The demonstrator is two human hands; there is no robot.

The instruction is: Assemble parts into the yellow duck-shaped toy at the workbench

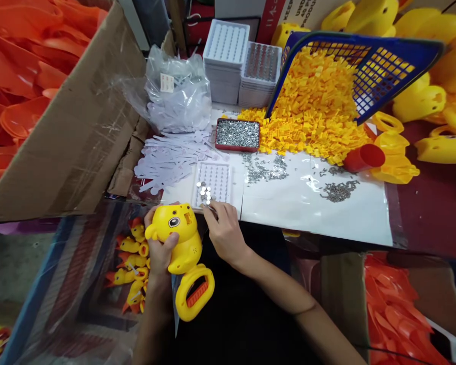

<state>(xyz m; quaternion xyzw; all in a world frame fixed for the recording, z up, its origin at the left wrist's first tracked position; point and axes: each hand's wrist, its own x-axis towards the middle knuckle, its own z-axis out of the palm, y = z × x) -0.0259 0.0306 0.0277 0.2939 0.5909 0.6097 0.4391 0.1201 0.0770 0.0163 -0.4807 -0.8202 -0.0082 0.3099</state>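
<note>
My left hand (160, 248) is wrapped round a yellow duck-shaped toy (182, 243) with an orange trigger in its handle, held at the table's near edge. My right hand (223, 230) has its fingers pinched at the near edge of a small white tray (220, 180) that holds several round silver button cells (205, 191). What the fingertips pinch is too small to make out.
A red tin of small screws (237, 134) sits behind the tray. White paper strips (171, 157) and a clear bag (178, 96) lie left. A blue basket (368, 66) spills yellow plastic pieces (311, 111). Stacked white trays (228, 61) stand behind. Cardboard boxes of orange parts (19, 66) flank me.
</note>
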